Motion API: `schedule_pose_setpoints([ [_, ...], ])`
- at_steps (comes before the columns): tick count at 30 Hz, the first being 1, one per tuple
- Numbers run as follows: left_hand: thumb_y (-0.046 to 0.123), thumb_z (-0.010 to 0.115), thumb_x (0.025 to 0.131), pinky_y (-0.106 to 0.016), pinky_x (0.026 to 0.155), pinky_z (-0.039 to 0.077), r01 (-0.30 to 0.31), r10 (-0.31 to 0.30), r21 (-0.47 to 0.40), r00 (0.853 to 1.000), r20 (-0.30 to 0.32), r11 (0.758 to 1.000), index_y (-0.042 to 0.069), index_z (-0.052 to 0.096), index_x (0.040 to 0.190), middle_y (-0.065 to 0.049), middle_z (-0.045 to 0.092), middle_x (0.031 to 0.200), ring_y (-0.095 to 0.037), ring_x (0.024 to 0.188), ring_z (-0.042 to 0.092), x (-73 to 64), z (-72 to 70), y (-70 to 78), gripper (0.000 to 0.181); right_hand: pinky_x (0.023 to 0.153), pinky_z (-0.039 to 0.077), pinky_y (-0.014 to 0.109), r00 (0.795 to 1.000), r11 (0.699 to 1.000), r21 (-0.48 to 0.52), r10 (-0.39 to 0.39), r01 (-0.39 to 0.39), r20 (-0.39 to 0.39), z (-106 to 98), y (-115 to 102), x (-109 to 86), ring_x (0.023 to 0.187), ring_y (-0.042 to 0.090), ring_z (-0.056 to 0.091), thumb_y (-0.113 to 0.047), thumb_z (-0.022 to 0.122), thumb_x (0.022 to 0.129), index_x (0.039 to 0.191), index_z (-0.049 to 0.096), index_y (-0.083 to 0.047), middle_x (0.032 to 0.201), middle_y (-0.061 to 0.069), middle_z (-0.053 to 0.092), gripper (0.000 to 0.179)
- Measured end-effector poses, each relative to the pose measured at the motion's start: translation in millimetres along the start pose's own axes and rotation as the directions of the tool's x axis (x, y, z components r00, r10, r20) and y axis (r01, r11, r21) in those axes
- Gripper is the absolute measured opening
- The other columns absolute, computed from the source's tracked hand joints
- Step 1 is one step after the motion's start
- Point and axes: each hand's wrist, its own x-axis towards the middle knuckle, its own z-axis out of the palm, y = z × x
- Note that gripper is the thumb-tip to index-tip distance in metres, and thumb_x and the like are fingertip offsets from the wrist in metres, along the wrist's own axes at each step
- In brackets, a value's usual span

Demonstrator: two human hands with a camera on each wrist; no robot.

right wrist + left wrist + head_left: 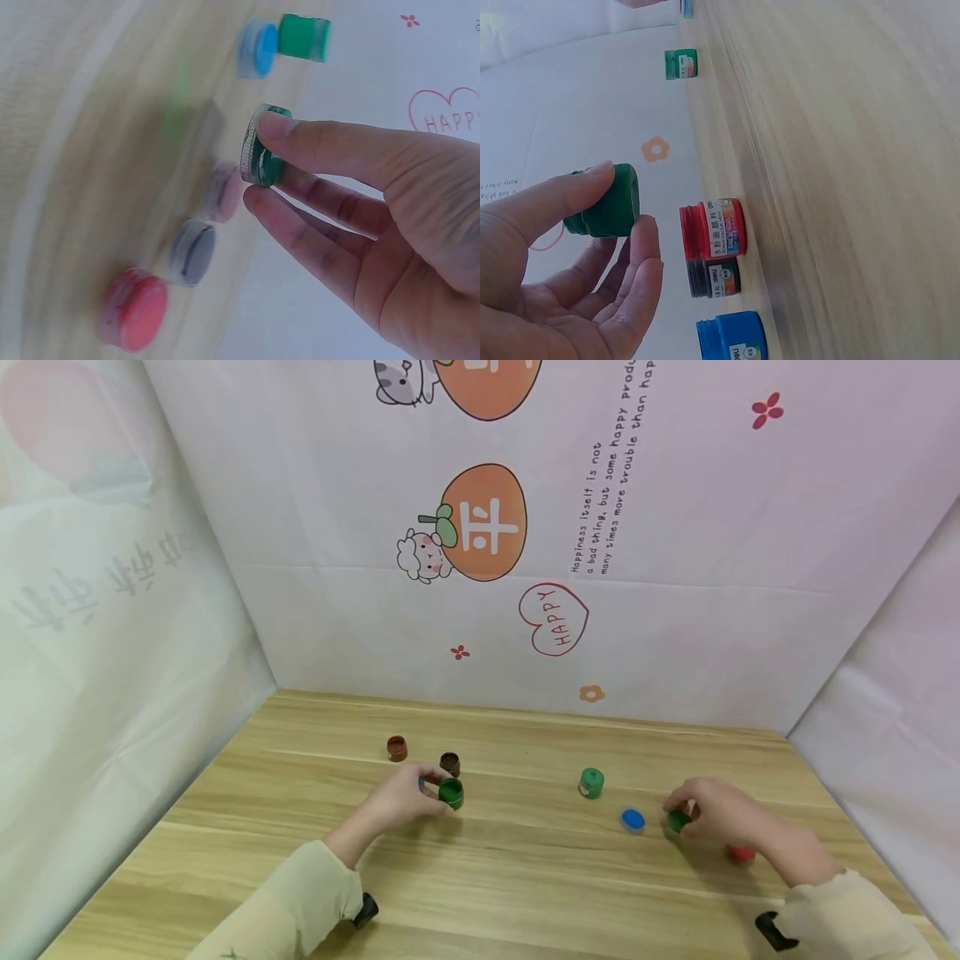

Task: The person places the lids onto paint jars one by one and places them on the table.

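Observation:
My left hand (397, 797) grips a lidless green paint jar (451, 793) by its sides, thumb and fingers around it. In the left wrist view this jar (613, 201) is tipped sideways, clear of the table. On the right, my right hand (723, 814) pinches a green lid (266, 146) with a clear ridged rim between thumb and fingertips. That lid is held over the table, near a blue lid (633, 819) and a red lid (741, 853). Beside the left hand stand an open red jar (714, 229), a dark jar (714, 277) and a blue jar (733, 337).
A second green jar (592, 782) stands farther back, between the hands. In the right wrist view a grey lid (193, 253) and a pinkish lid (223, 192) lie beyond the red one. Printed white sheets (337, 635) wall the wooden table (510, 877) at the back and sides.

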Motion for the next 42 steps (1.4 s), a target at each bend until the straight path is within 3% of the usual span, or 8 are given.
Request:
schedule_pose_setpoints([
  [13, 0.004, 0.087, 0.081, -0.043, 0.086, 0.057, -0.012, 0.012, -0.014, 1.0, 0.005, 1.0, -0.004, 0.069, 0.117, -0.01, 0.07, 0.109, -0.025, 0.094, 0.072, -0.3, 4.7, 1.9, 0.041, 0.068, 0.054, 0.029, 1.0, 0.999, 0.035, -0.02, 0.02, 0.013, -18.2, -25.6, 12.2, 0.088, 0.018, 0.063, -0.001, 0.08, 0.084, 0.115, 0.074, 0.002, 0.108, 0.006, 0.069, 0.032],
  [24, 0.01, 0.09, 0.079, -0.037, 0.08, 0.057, -0.026, 0.027, 0.054, 1.0, -0.011, 0.998, -0.001, 0.072, 0.118, -0.004, 0.07, 0.099, -0.016, 0.086, 0.068, 4.3, 12.3, 1.8, 0.044, 0.067, 0.052, 0.028, 0.986, 0.987, -0.007, -0.161, 0.161, -0.048, -26.5, -62.8, 32.0, 0.082, 0.012, 0.058, -0.005, 0.081, 0.087, 0.117, 0.075, 0.0, 0.106, 0.003, 0.068, 0.032],
  [31, 0.011, 0.09, 0.079, -0.035, 0.078, 0.057, -0.021, 0.021, 0.016, 1.0, 0.002, 1.0, -0.002, 0.071, 0.12, -0.004, 0.07, 0.098, -0.015, 0.084, 0.066, 6.1, 19.4, 5.2, 0.048, 0.072, 0.057, 0.03, 0.965, 0.967, -0.021, -0.256, 0.255, -0.061, -23.5, -78.2, 42.5, 0.086, 0.016, 0.066, -0.006, 0.082, 0.086, 0.117, 0.075, 0.0, 0.109, 0.007, 0.07, 0.032],
  [39, 0.009, 0.088, 0.081, -0.033, 0.076, 0.057, -0.034, 0.036, -0.069, 0.999, 0.033, 0.997, -0.005, 0.069, 0.123, -0.004, 0.07, 0.096, -0.015, 0.084, 0.067, 10.3, 26.5, 6.1, 0.048, 0.073, 0.055, 0.028, 0.972, 0.967, 0.103, -0.233, 0.233, -0.017, -21.3, -104.9, 50.4, 0.085, 0.009, 0.06, -0.007, 0.08, 0.09, 0.123, 0.074, -0.004, 0.108, -0.003, 0.068, 0.034],
  [42, 0.008, 0.087, 0.081, -0.033, 0.077, 0.057, -0.037, 0.04, -0.074, 0.999, 0.035, 0.997, -0.005, 0.069, 0.123, -0.005, 0.069, 0.097, -0.016, 0.085, 0.067, 11.6, 29.1, 5.5, 0.048, 0.074, 0.056, 0.027, 0.962, 0.956, 0.103, -0.274, 0.274, -0.014, -20.3, -115.1, 52.6, 0.085, 0.009, 0.062, -0.005, 0.079, 0.09, 0.122, 0.074, -0.004, 0.11, -0.001, 0.068, 0.032],
])
